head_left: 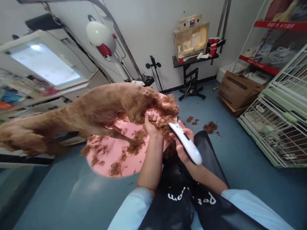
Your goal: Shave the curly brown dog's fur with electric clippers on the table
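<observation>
A brown curly-haired dog (96, 102) stands on a round pink grooming table (112, 126), its head toward the left edge. Its body hair is cut short, while the hind legs keep long curls. My left hand (154, 124) is closed around a hind leg near the paw (165, 123); part of the grip is hidden by hair. In my right hand (182, 140) is a white hair clipper (185, 142) with a blue light. The clipper's blade end is up against the curls beside my left fingers. Loose hair clumps (117, 167) lie about the tabletop.
A curved metal grooming arm (120, 32) rises behind the table near a white dryer (100, 36). Hair clumps (210, 127) lie on the blue floor. To the right stand a wire cage (275, 127) and a cardboard box (240, 89). A black stand (192, 64) holds red cups (213, 49).
</observation>
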The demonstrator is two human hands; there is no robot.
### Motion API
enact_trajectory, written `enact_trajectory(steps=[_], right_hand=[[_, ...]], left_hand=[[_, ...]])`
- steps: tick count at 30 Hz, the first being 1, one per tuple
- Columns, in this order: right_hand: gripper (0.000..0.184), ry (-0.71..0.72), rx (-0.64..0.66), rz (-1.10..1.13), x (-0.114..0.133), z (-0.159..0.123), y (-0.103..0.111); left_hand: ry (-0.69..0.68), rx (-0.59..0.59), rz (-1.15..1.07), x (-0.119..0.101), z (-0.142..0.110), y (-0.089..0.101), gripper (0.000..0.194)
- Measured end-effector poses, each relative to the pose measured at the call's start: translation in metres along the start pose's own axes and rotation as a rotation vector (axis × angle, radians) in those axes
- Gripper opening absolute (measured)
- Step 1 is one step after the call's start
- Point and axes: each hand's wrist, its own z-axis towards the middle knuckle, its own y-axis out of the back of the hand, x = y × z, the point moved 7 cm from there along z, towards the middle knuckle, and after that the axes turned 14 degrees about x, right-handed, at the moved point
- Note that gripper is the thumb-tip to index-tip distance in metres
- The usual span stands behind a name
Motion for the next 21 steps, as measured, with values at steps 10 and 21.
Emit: enact_trajectory(steps=[10,21], right_hand=[[0.056,-0.073,0.011,0.132,-0.017,0.028,0.028],[0.047,-0.146,0.029,0.302,-0.027,0.038,0.024]], left_hand=[[0.029,0.093,-0.029,-0.013,-0.001,-0.002,0.051],[0.069,0.097,0.006,-0.010,-0.002,-0.002,0.055]])
